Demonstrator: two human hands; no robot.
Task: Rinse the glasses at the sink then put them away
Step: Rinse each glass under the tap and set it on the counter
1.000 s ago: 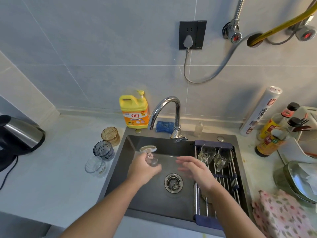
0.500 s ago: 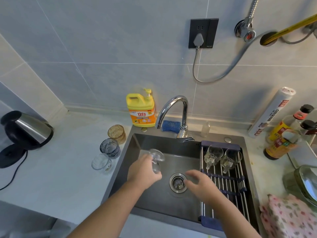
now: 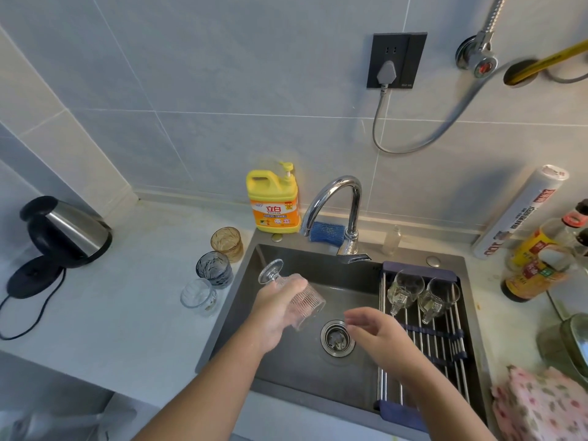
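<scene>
My left hand (image 3: 273,313) grips a clear ribbed stemmed glass (image 3: 304,302) over the dark sink (image 3: 286,370), tilted with its foot up-left and its mouth pointing down toward the drain (image 3: 337,338). My right hand (image 3: 378,332) hovers empty beside the drain, fingers apart. Two clear glasses (image 3: 405,289) (image 3: 437,297) rest upside down on the roll-up rack (image 3: 423,338) across the sink's right side. On the counter left of the sink stand an amber glass (image 3: 226,244), a blue-grey glass (image 3: 214,269) and a clear glass (image 3: 199,296). No water runs from the faucet (image 3: 340,205).
A yellow detergent bottle (image 3: 273,202) and blue sponge (image 3: 327,232) sit behind the sink. A kettle (image 3: 63,230) stands at far left. Sauce bottles (image 3: 537,259), a wrap roll (image 3: 518,211), a glass lid (image 3: 572,338) and a floral cloth (image 3: 541,405) crowd the right counter.
My left hand has tilted the stemmed glass from nearly upside down to mouth-down over the drain. My right hand drew back from the rack toward the drain.
</scene>
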